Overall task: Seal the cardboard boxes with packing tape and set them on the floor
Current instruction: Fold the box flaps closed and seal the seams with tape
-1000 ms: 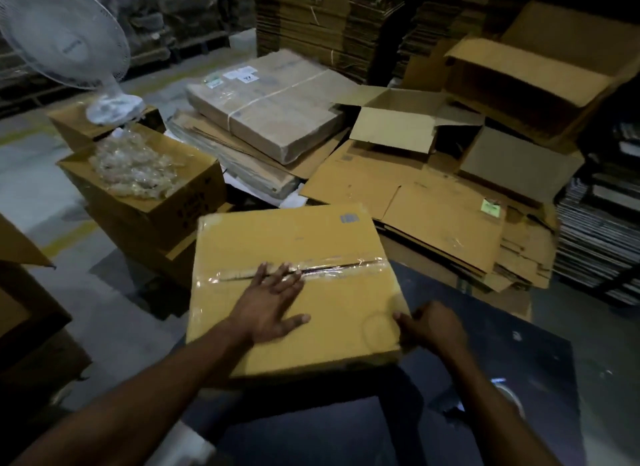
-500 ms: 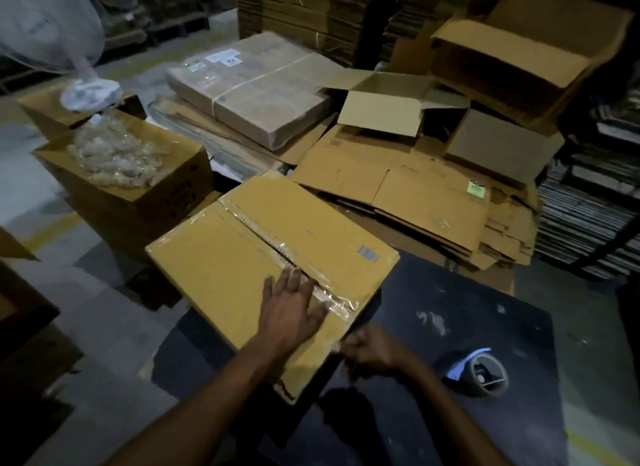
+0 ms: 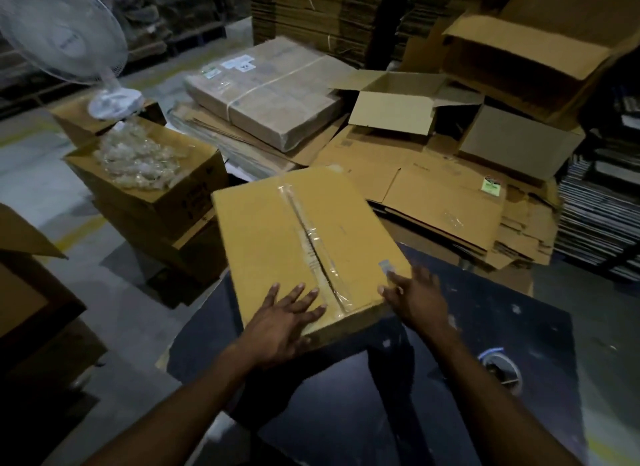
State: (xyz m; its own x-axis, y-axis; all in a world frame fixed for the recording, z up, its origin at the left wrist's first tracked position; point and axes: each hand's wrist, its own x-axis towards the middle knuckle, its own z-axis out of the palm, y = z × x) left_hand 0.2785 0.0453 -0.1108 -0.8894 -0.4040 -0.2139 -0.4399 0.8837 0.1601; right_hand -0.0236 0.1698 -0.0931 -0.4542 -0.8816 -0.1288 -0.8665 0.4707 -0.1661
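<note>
Overhang threatens: flat tan cardboard box [image 3: 304, 243] juts past the dark worktop [image 3: 485, 327]. Left hand [image 3: 284, 321] and right hand [image 3: 417, 297] lie flat, ungripping, so it could tip floorward.

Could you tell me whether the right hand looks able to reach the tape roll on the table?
Probably yes: the tape roll lies uncovered beside the right hand's forearm, nothing between.

Warehouse: stacked flat cartons [image 3: 322, 11], open boxes [image 3: 408, 101], concrete floor [image 3: 31, 188]
</note>
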